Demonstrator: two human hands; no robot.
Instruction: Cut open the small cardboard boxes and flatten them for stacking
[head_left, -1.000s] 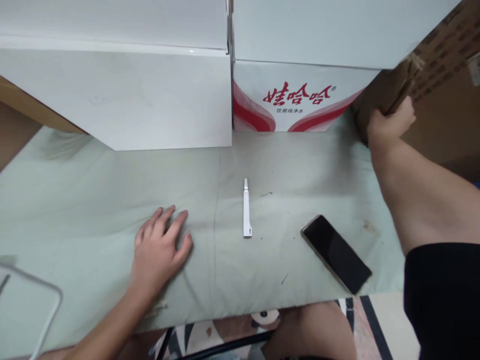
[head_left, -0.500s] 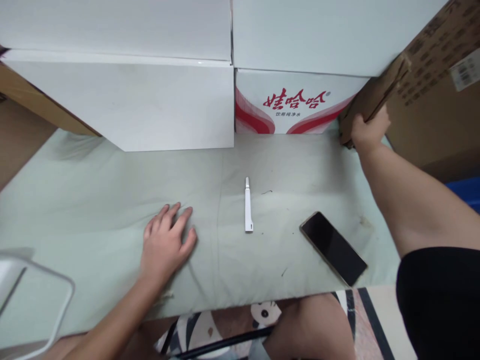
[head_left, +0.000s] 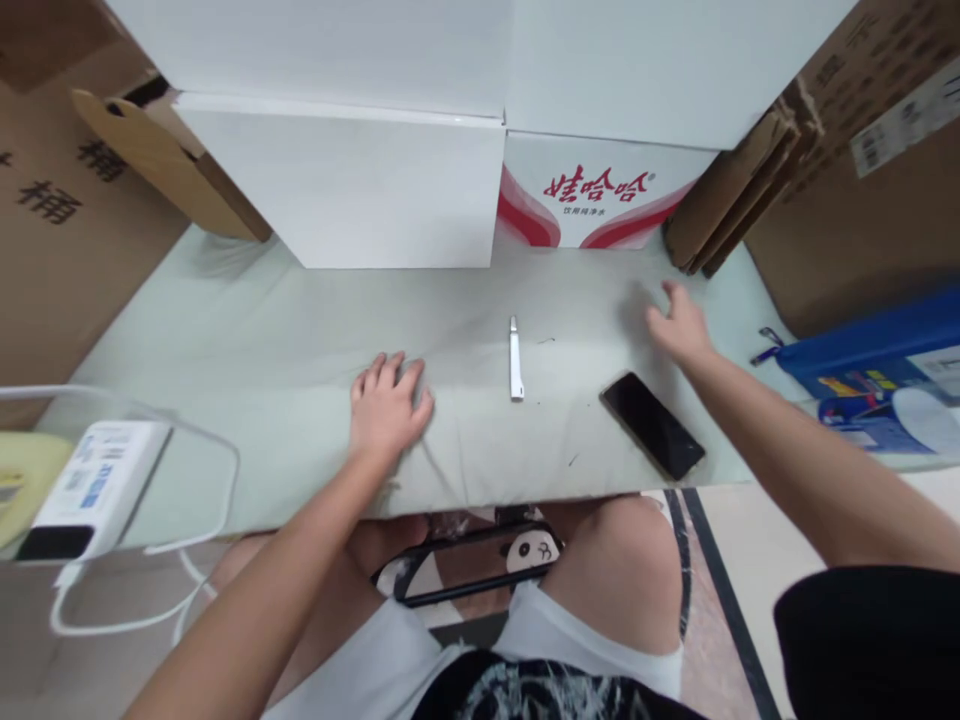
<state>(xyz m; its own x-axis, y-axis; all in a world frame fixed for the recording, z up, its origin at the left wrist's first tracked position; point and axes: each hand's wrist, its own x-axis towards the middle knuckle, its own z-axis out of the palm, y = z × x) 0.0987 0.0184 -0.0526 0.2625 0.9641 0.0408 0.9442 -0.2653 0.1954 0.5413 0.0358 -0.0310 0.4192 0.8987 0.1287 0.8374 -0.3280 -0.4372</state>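
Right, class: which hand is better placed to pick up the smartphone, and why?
Probably the right hand: it looks empty and is close to the smartphone. The left hand rests palm-down on the green cloth, farther off, beyond the slim white tool.

A white-and-red box [head_left: 607, 192], upper right of centre, reads 娃哈哈 in red with an ® mark, and 饮用纯净水 in smaller characters beneath. The brown carton [head_left: 67, 260] at upper left bears 桶 twice. Blue print on a white device [head_left: 105, 480], lower left, is too blurred.

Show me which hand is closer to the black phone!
Right. Your right hand is just beyond the phone; your left hand is much farther away, off to the phone's left.
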